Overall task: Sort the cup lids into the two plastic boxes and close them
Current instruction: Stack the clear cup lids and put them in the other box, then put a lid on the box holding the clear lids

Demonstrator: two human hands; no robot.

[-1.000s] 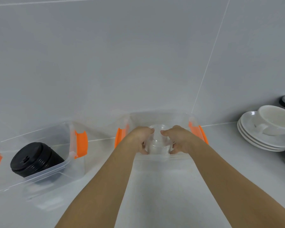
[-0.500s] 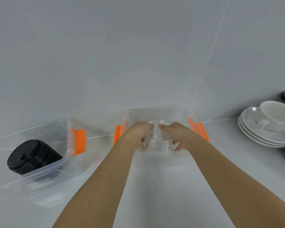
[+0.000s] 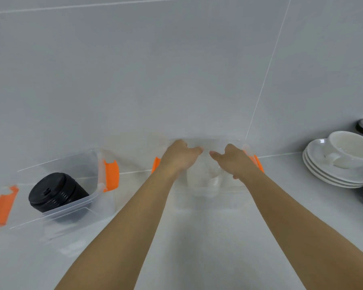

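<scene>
Clear lids (image 3: 204, 176): a stack of them sits in the middle box (image 3: 210, 190), against its near wall, just below and between my two hands. The plastic is see-through, so I cannot count the stack. Black lids (image 3: 55, 192): stacked on their side in the left box (image 3: 92, 195), well apart from both hands.

My left hand (image 3: 179, 158) is above the clear stack's left side, fingers loosely spread and curled downward, holding nothing that I can see. My right hand (image 3: 232, 160) mirrors it on the right side, thumb pointing inward, also holding nothing. Neither hand touches the stack, as far as I can tell.

Progress, my judgement: sorting looks finished, since no loose lids lie on the counter (image 3: 197, 248). Both boxes stand uncovered, orange latches (image 3: 111, 175) unclipped; box covers not clearly visible. Closing remains.
</scene>
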